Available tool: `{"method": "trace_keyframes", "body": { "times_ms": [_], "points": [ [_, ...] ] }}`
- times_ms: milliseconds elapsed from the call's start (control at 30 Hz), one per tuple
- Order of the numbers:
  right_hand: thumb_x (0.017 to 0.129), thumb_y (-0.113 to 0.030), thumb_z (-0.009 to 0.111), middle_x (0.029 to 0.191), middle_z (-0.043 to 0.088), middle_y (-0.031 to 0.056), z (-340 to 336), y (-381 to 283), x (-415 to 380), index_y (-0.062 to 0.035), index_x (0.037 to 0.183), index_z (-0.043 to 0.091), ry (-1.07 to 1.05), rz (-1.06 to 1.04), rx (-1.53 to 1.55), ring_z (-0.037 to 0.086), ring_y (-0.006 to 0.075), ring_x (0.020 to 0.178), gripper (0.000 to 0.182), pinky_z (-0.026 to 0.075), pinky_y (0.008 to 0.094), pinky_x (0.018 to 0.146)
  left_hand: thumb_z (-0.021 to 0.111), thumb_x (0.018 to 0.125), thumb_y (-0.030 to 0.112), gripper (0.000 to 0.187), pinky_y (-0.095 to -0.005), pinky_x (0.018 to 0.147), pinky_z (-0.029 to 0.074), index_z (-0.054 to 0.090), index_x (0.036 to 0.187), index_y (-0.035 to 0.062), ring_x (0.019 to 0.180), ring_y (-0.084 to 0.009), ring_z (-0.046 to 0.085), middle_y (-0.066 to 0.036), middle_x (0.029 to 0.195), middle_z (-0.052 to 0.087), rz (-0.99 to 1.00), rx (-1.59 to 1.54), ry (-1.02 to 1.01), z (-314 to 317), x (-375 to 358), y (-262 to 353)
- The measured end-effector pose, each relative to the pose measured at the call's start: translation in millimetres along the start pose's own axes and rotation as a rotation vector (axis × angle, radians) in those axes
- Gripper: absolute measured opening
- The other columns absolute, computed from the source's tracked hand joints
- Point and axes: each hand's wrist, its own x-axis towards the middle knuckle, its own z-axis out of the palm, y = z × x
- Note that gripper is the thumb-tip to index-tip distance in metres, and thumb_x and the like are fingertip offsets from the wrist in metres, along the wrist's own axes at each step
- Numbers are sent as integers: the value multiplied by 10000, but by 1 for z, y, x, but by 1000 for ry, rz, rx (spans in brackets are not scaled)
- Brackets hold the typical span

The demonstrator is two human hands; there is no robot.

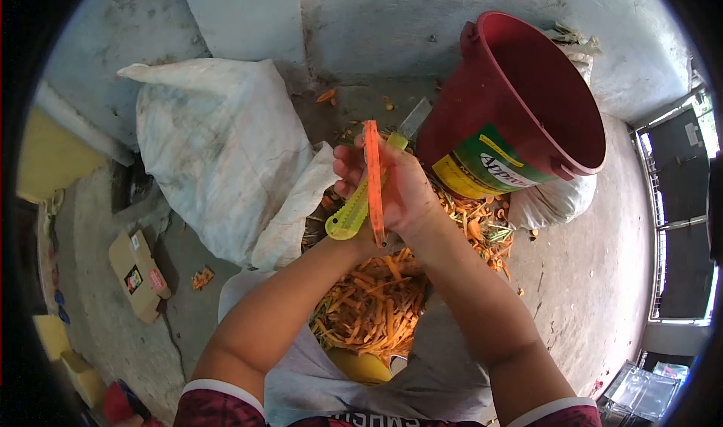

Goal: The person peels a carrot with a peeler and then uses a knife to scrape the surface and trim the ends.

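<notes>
My left hand and my right hand are together in front of me. A yellow-green utility knife with a ridged edge slants across them, its metal blade pointing up and away. My right hand is closed round the knife. Upright in front of the knife stands a long, narrow orange bar, straight-sided, between my hands. My left fingers are mostly hidden behind the right hand and these things; I cannot tell what they grip. Beneath my hands lies a heap of orange peelings and strips.
A tilted dark red bucket with a green and yellow label stands front right, a white sack behind it. A large white sack slumps at left. Flattened cardboard lies on the concrete floor. A yellow container sits between my legs.
</notes>
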Motion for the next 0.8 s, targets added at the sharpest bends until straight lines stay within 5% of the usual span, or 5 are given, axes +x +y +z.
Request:
{"method": "trace_keyframes", "body": {
  "times_ms": [467,800],
  "points": [
    [856,-290,414,905,563,136,-3,5,1,-45,969,493,109,77,-32,552,241,817,281,457,367,694,482,783,301,322,-362,694,442,462,975,43,796,-302,546,-161,867,543,47,25,-12,-2,-2,0],
    [844,-254,440,854,536,85,0,13,0,-44,942,498,-13,47,-168,517,191,771,239,430,322,714,486,777,293,309,-370,693,445,464,967,50,804,-306,545,-163,876,541,73,33,-60,-8,-7,-5]
  ]
}}
